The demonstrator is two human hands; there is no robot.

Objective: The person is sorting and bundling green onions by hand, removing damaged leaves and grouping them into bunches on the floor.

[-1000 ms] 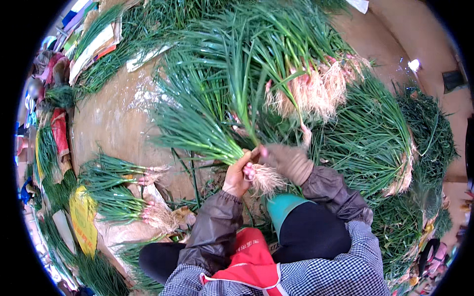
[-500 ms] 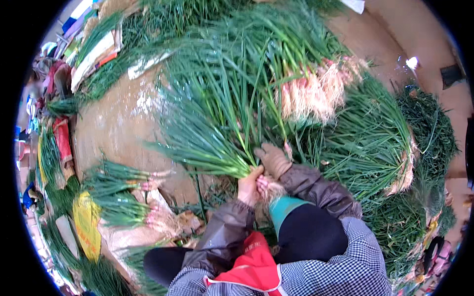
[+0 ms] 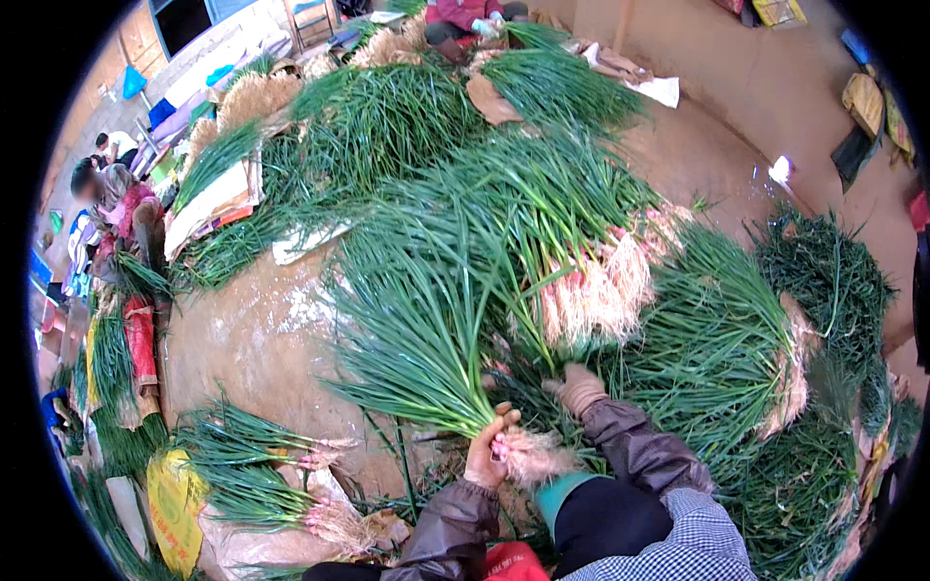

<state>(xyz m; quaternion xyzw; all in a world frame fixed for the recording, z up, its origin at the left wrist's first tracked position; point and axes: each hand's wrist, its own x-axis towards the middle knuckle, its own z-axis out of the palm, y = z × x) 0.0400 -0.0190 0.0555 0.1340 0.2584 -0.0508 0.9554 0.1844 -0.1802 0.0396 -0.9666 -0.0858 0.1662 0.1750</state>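
Observation:
My left hand [image 3: 487,452] grips a thick bunch of green onions [image 3: 417,349] just above its pale pink roots, with the leaves fanning up and to the left. My right hand [image 3: 579,388], in a tan glove, reaches forward into the big heap of green onions [image 3: 542,223] ahead of me, close under a clump of pink-white roots [image 3: 596,290]. Both forearms wear dark sleeves.
Two smaller bunches [image 3: 257,465] lie on the brown floor at my lower left beside a yellow bag [image 3: 172,504]. More piles [image 3: 775,358] fill the right side. Other people [image 3: 121,208] sit at the far left and at the top.
My right hand let go of the bunch's roots and moved up and right into the heap. My left hand keeps holding the bunch, which has shifted slightly left.

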